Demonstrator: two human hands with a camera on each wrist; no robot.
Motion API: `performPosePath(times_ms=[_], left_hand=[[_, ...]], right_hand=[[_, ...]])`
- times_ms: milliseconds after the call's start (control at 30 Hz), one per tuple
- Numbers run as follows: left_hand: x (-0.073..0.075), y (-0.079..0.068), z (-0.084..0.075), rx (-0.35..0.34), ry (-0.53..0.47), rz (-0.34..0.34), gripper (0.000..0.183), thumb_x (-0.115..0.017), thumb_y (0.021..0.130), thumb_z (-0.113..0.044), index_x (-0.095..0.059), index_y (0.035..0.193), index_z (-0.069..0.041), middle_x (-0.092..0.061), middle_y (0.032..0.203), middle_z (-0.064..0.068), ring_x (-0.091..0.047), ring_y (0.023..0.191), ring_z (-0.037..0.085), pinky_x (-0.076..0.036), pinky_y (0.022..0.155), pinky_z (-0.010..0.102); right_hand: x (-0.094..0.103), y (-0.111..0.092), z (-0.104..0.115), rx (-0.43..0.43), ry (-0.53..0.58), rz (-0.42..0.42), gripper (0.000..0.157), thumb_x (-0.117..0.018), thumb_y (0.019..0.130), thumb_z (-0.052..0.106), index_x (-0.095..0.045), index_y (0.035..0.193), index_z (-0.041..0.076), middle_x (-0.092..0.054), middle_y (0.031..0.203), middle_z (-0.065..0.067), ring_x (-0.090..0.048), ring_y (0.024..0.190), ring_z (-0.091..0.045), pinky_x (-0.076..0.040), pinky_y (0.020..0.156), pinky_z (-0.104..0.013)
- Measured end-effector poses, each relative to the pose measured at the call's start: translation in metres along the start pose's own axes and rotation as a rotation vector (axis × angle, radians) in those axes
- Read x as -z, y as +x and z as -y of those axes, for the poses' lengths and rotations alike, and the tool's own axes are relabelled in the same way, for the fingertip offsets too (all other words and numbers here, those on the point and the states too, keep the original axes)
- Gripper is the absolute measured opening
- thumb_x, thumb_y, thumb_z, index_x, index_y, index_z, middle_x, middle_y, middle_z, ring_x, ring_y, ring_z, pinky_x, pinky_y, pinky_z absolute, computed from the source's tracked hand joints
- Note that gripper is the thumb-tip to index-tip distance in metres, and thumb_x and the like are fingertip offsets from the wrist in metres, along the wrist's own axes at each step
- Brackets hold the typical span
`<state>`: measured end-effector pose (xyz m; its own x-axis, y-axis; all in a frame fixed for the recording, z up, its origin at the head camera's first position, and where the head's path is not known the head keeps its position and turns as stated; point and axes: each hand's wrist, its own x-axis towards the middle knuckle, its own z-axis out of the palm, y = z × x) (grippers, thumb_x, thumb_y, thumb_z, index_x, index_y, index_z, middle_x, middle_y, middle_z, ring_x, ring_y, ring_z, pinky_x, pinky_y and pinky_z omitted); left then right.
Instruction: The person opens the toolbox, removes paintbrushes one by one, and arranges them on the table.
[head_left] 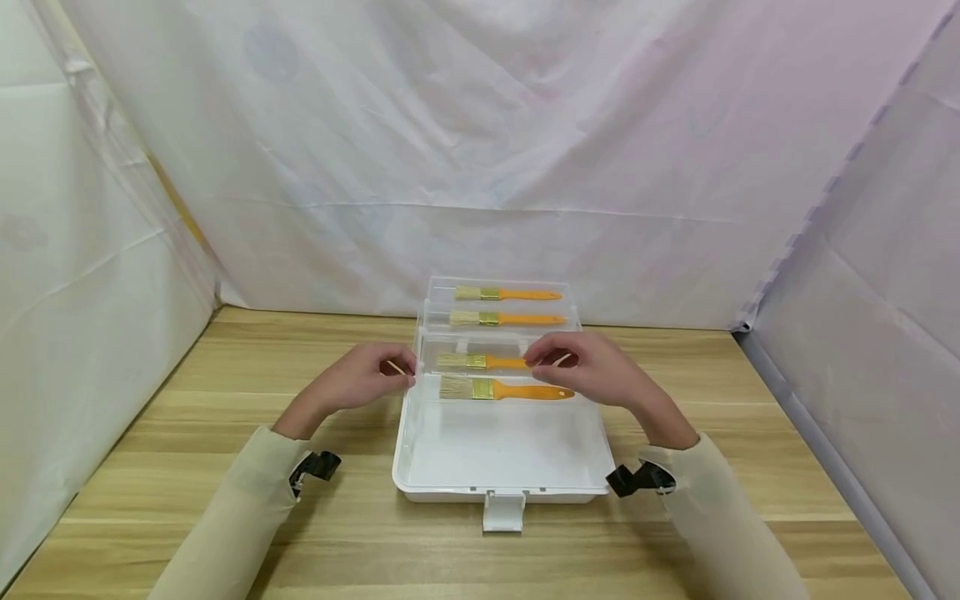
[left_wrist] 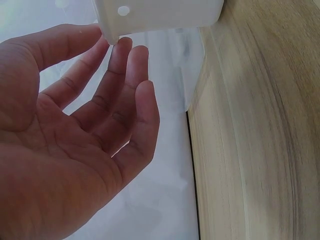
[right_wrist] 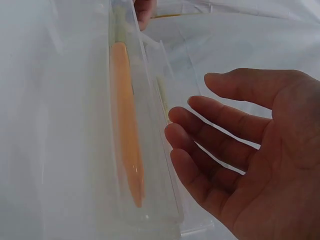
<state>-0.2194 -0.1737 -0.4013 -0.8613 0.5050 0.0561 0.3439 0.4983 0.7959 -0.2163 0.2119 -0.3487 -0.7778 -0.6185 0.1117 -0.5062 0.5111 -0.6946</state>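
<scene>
A white storage box (head_left: 510, 450) lies open on the table, with clear stepped trays (head_left: 435, 342) at its back. Several flat paintbrushes lie across the trays, bristles to the left, including the front paintbrush (head_left: 532, 391) and the rear paintbrush (head_left: 528, 295). At the box's left edge my left hand (head_left: 367, 375) pinches a rim corner between thumb and forefinger; its other fingers curve loosely beside it. My right hand (head_left: 592, 367) hovers by the trays' right side, over the paintbrush handles. In the right wrist view its fingers are spread from the thumb and hold nothing.
A white latch (head_left: 503, 512) sticks out from the box's front edge. Light wood tabletop (head_left: 352, 550) surrounds the box. A white cloth (head_left: 480, 167) hangs behind, close to the box's back end, and more cloth stands on both sides.
</scene>
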Motion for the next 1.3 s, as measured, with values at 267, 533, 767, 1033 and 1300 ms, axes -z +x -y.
performPosePath(times_ms=[267,533,767,1033,1300], left_hand=[[-0.001,0.000,-0.002,-0.007,0.006,-0.005,0.006,-0.074,0.102,-0.006,-0.075,0.107,-0.006,-0.075,0.105,0.005,-0.074,0.101,0.025,-0.060,0.085,0.041],[-0.001,0.000,-0.003,-0.011,0.005,-0.004,0.005,-0.073,0.102,-0.006,-0.075,0.107,-0.006,-0.075,0.105,0.005,-0.075,0.103,0.028,-0.060,0.086,0.041],[-0.001,0.000,-0.003,-0.007,-0.003,-0.002,0.005,-0.073,0.102,-0.005,-0.074,0.107,-0.005,-0.075,0.105,0.005,-0.074,0.103,0.030,-0.060,0.086,0.041],[-0.002,0.001,-0.001,-0.005,0.002,-0.008,0.005,-0.074,0.101,-0.004,-0.074,0.106,-0.006,-0.075,0.104,0.005,-0.074,0.101,0.028,-0.060,0.085,0.040],[-0.002,0.002,-0.001,-0.003,0.009,-0.012,0.005,-0.074,0.101,-0.004,-0.074,0.106,-0.006,-0.075,0.104,0.004,-0.074,0.100,0.026,-0.060,0.085,0.040]], right_hand=[[-0.001,0.020,0.000,0.023,-0.066,0.138,0.024,-0.074,0.107,0.014,-0.078,0.129,0.005,-0.078,0.116,-0.001,-0.073,0.102,-0.016,-0.062,0.092,-0.042],[-0.008,0.035,0.003,0.070,-0.096,0.248,0.019,-0.072,0.107,0.007,-0.078,0.124,0.002,-0.078,0.112,-0.002,-0.074,0.101,-0.016,-0.062,0.093,-0.038],[-0.012,0.039,0.008,0.062,-0.113,0.277,0.019,-0.072,0.104,0.002,-0.078,0.123,0.003,-0.077,0.107,0.002,-0.071,0.098,-0.012,-0.061,0.091,-0.039],[-0.018,0.039,0.005,0.058,-0.103,0.277,0.025,-0.080,0.097,-0.002,-0.078,0.122,0.004,-0.076,0.104,0.004,-0.069,0.095,-0.010,-0.061,0.087,-0.032],[-0.020,0.041,0.007,0.034,-0.097,0.281,0.028,-0.082,0.095,-0.004,-0.078,0.121,0.005,-0.074,0.100,0.005,-0.069,0.091,-0.009,-0.061,0.085,-0.029]])
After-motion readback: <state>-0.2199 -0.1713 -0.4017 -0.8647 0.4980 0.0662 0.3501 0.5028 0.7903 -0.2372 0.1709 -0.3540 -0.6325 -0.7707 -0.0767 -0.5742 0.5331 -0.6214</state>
